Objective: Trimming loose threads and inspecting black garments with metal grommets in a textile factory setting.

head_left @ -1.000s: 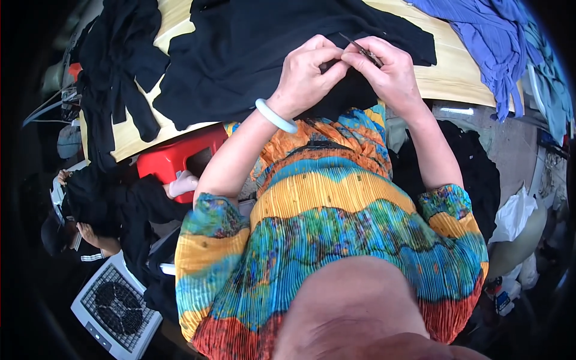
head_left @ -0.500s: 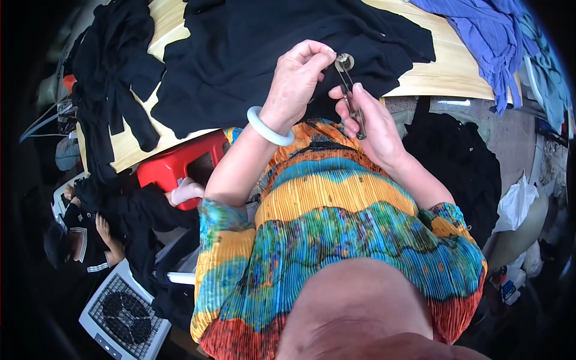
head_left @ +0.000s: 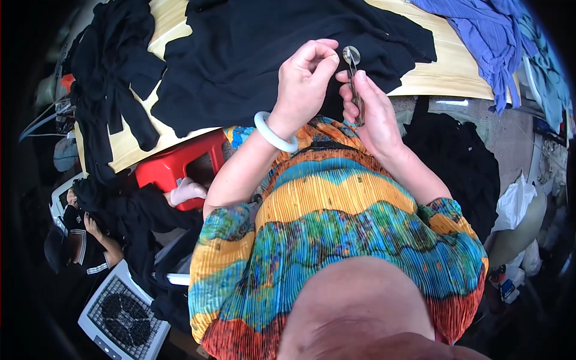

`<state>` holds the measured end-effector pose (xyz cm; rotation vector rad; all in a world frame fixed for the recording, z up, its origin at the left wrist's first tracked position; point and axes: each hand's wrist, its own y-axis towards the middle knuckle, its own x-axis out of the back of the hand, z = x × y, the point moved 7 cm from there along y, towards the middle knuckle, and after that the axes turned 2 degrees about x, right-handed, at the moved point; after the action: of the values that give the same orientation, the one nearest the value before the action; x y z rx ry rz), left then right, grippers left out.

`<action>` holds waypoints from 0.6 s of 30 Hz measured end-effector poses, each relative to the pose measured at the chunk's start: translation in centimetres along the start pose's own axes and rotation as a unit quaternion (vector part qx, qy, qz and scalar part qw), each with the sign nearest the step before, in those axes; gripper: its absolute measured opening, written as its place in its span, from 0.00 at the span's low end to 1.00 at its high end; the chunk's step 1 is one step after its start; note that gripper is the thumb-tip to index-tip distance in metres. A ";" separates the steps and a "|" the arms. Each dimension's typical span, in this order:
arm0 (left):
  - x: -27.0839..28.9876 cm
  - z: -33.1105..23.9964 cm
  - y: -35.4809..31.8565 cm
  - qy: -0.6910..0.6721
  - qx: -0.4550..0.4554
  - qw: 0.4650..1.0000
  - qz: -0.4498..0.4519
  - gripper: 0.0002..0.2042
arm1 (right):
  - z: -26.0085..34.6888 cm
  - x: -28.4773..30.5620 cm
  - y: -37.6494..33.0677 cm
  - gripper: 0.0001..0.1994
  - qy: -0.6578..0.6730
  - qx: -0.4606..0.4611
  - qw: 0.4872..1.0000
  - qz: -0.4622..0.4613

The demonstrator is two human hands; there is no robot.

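Wide head-worn fisheye; close above the torso (head_left: 336, 192), facing down; table (head_left: 435, 81) at top

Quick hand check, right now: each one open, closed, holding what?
Left hand: closed in a pinch; whether anything tiny is held cannot be told.
Right hand: closed, holding a slim metal tool with a round end.

Black garments (head_left: 258, 66), blue cloth (head_left: 480, 45) on table (head_left: 435, 81)

Pale wooden table (head_left: 444, 81): broad black cloth (head_left: 252, 66) across its middle
Table left: long black garment (head_left: 111, 63), over the edge
Table right: crumpled violet cloth (head_left: 480, 30), overhanging
Slim metal tool (head_left: 354, 84): in bare right hand (head_left: 377, 114), right of bare left hand (head_left: 303, 81)
Red plastic stool (head_left: 157, 170): by table's near edge, left
White plastic bag (head_left: 516, 204): right of black fabric heap (head_left: 456, 162)
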<state>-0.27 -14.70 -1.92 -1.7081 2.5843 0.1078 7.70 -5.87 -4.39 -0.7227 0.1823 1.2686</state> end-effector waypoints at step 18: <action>-0.6 -1.7 0.6 0.156 -0.126 0.979 -0.039 0.01 | 1.1 0.3 1.3 0.13 -0.011 0.013 1.000 0.019</action>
<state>-0.53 -14.05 -0.17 -2.0622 2.8196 0.1854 6.33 -4.81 -4.20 -0.6856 0.1947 1.3073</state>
